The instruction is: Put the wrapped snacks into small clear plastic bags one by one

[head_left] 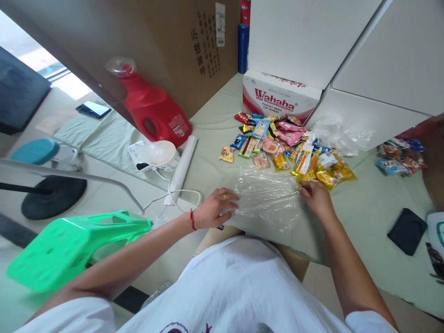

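Observation:
A clear plastic bag [267,199] lies flat on the pale green table [367,212] in front of me. My left hand [217,208] rests on the bag's left edge, fingers curled and pinching the plastic. At the bag's upper right corner my right hand [315,196] grips the plastic beside a yellow snack packet [326,178]. Behind the bag lies a heap of small wrapped snacks [277,143] in many colours.
A Wahaha carton [277,95] stands behind the snacks, with white boxes [367,69] to the right. A red jug [152,108], white bowl [157,152] and white roll [182,169] lie left. A black pouch [406,230] and more snacks [398,157] sit right. A green stool [72,245] is at lower left.

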`<state>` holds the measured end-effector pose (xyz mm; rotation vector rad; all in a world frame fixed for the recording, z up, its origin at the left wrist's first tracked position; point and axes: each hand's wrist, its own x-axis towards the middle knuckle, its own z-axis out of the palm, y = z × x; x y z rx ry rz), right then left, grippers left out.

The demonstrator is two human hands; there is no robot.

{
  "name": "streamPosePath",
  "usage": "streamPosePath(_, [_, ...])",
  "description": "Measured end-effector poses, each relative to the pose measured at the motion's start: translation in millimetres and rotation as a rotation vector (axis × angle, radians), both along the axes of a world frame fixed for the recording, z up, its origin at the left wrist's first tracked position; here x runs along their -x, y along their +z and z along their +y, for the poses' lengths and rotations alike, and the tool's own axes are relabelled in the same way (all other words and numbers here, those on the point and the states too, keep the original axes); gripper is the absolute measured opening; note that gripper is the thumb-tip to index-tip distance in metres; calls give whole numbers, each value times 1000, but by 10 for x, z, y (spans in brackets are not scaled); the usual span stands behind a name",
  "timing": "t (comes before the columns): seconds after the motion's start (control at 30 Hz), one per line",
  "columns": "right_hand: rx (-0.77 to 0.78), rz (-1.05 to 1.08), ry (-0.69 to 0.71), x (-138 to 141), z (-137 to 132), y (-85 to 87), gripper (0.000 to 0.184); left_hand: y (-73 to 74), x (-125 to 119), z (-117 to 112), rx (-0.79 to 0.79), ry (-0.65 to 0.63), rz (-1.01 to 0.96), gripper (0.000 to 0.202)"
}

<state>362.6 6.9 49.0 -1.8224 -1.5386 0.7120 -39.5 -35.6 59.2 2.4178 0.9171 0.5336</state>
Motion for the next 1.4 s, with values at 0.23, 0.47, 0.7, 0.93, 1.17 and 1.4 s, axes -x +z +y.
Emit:
streamPosePath(0.23, [-196, -372, 567, 573, -579, -1, 33, 98, -884, 236, -103, 298, -29, 34])
streamPosePath(0.47, [47, -102, 700, 46, -1094, -160, 31, -528, -735, 409, -122, 293, 329, 51])
streamPosePath(0.7, [-33, -474, 146, 484, 259, 183, 44, -532, -639, 289, -124, 284, 329, 69])
streamPosePath(0.93, [195, -761, 140, 803, 921, 195, 39, -533, -622, 290, -136, 293, 322, 69])
streamPosePath(1.17, [-151, -503, 441, 227, 0, 404, 45, -578, -618, 279, -161, 296, 285, 69])
streamPosePath(1.4, [-35, -469, 674, 869, -358, -90, 49, -567, -566, 321, -153, 270, 297, 67])
